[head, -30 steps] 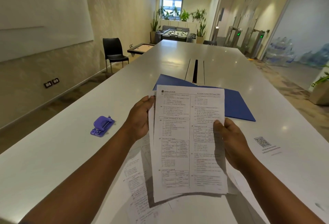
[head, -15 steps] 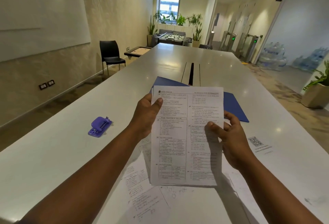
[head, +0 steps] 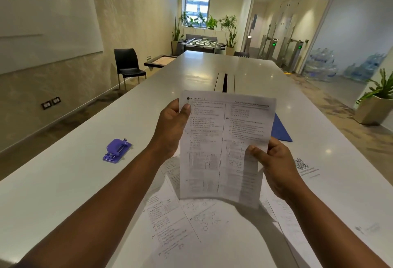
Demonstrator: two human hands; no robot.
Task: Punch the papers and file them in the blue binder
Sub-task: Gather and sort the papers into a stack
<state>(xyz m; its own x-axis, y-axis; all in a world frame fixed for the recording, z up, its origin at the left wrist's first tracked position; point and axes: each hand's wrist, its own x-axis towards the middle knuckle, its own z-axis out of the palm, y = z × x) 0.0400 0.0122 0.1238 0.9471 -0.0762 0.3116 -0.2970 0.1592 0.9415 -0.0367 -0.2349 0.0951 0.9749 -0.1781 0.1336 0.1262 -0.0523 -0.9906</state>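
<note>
White table point(head: 63, 182): left hand point(head: 170, 127) and right hand point(head: 276, 167) grasp the papers point(head: 223, 150) upright above loose sheets point(head: 191, 225); blue binder point(head: 279, 130) lies closed behind, punch point(head: 117, 150) well left.

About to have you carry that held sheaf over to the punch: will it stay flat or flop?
The papers will probably flop: the lower edge already bows below the left hand and right hand. They look light and thin, and loose sheets may fan apart, so keep both hands on them.
</note>
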